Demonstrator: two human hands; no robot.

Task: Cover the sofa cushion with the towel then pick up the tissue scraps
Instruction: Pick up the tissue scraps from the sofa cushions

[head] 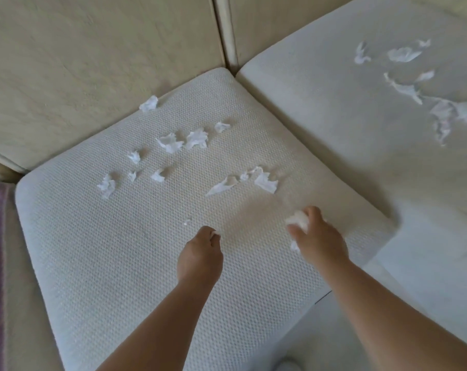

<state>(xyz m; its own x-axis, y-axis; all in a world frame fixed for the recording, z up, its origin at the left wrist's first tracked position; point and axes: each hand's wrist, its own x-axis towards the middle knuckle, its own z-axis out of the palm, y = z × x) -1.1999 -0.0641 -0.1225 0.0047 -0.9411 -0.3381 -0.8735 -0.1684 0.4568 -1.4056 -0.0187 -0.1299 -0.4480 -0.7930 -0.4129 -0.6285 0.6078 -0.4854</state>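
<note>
— What are our hands holding?

— Our right hand [320,238] curls its fingers round a crumpled white tissue wad [296,222]. Our left hand [200,254] pinches a small scrap [214,234] at its fingertips, the other fingers tucked in.

— Where is the towel?

— The textured white towel [125,263] lies spread flat directly beneath both our grips.

— And the loose tissue?

— A tiny fleck [185,223] sits just beyond our left pinch. Loose tissue scraps [170,143] lie scattered on the towel farther out, towards the backrest [93,62]. More torn pieces [403,88] rest on the neighbouring cushion [334,124], well off to the right of our right hand.
</note>
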